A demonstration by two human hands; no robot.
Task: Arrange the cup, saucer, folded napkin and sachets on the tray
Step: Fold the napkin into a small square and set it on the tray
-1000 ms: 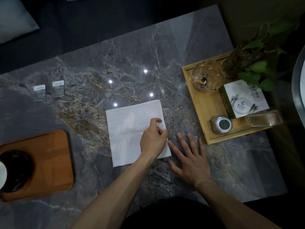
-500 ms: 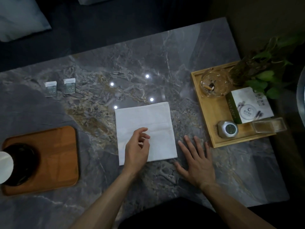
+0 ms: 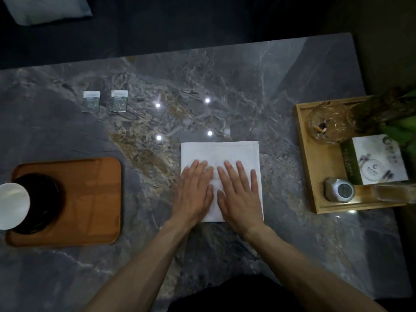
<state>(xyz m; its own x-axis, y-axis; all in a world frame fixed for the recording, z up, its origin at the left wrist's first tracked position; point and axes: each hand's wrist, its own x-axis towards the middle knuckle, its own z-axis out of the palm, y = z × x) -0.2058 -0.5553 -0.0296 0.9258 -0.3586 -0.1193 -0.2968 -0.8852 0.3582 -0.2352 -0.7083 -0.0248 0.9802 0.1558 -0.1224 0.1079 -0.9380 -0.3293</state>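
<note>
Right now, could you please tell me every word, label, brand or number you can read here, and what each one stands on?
No text here can be read for certain.
Two sachets on the table: print too small and blurred.
White and green box in the light wooden tray: a round logo and characters, blurred.
Small silver gadget: round dark face, nothing legible.
Napkin: plain.

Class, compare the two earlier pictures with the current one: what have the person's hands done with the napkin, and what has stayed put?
The left hand let go of the napkin edge it pinched and now lies flat on it. The right hand moved left off the table onto the napkin. Both sachets and the tray stayed put.
</note>
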